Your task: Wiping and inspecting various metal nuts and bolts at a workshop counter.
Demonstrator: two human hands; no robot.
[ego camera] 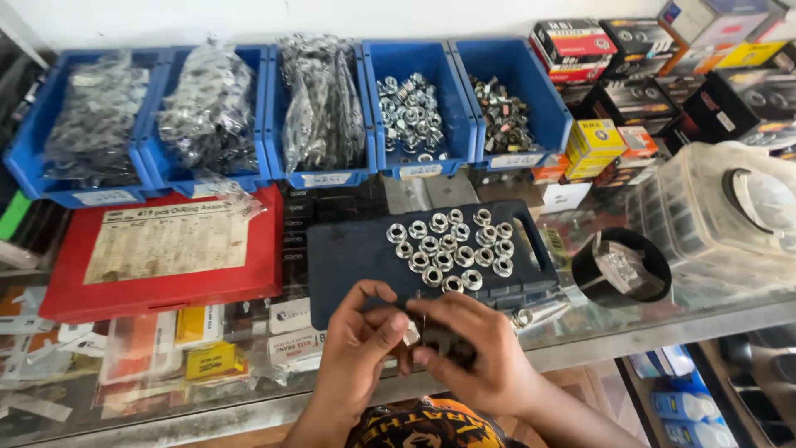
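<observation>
Both hands [427, 348] curled together, fingertips pinching small dark part [448, 342] over glass counter [580, 336].

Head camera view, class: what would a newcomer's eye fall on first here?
Probably the cluster of shiny flanged nuts laid out on a dark blue case at the centre of the glass counter. Just below, the left hand and right hand meet over a small dark part. Behind, a row of blue bins holds bagged and loose hardware, beside a red case.
</observation>
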